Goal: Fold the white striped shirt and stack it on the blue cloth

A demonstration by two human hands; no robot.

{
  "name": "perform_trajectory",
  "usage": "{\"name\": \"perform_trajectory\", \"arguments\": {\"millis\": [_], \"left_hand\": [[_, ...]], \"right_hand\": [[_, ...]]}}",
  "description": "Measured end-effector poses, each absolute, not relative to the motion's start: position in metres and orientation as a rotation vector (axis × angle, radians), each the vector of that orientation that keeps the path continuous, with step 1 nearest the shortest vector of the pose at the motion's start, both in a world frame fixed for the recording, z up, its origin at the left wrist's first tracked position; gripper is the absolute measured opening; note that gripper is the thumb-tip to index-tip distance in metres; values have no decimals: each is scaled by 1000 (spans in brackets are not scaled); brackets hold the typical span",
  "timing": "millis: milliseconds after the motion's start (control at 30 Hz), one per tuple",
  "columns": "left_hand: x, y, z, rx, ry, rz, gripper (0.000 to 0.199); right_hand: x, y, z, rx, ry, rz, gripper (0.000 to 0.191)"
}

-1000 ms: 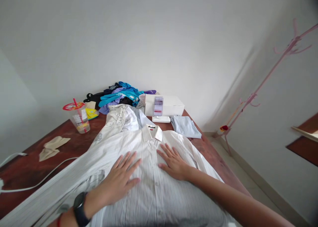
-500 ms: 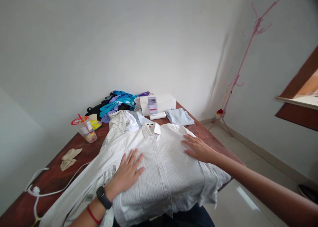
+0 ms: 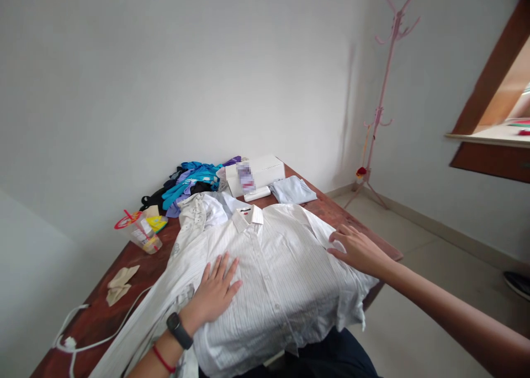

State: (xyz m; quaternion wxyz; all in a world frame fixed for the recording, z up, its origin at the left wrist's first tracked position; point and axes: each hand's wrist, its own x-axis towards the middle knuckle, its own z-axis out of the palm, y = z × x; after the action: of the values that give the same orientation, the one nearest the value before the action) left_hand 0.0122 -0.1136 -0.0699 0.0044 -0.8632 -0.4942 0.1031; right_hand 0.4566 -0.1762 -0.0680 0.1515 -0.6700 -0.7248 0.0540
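Observation:
A white striped button-up shirt point(image 3: 285, 256) lies front side up across the table, its collar pointing to the back and its hem hanging over the near edge. My left hand point(image 3: 217, 289) rests flat on the shirt's left half with its fingers spread. At the right sleeve, my right hand point(image 3: 354, 248) hovers over or touches the cloth, fingers bent and thumb apart; nothing shows between them. Under and beside the shirt's left side lies a patterned white garment point(image 3: 191, 209).
Behind the shirt are a heap of clothes point(image 3: 194, 179), a white box point(image 3: 265, 171) and a folded pale-blue garment point(image 3: 293, 190). On the left stand a plastic cup point(image 3: 143, 234), a tan cloth point(image 3: 121, 284) and a white cable point(image 3: 93, 342). A pink coat rack point(image 3: 383, 91) stands beyond.
My right hand has slid outward to the right, from the shirt's chest to the sleeve, and its fingers have bent. My left hand stays on the shirt. The view has shifted slightly.

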Motion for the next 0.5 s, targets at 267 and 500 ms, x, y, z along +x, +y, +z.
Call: {"name": "perform_trajectory", "arguments": {"millis": [267, 500], "left_hand": [[9, -112, -74, -2697, -1535, 313, 65], [6, -112, -80, -2701, -1497, 208, 63]], "right_hand": [[436, -163, -71, -2113, -2069, 327, 25], [438, -157, -68, -2118, -2065, 336, 19]]}}
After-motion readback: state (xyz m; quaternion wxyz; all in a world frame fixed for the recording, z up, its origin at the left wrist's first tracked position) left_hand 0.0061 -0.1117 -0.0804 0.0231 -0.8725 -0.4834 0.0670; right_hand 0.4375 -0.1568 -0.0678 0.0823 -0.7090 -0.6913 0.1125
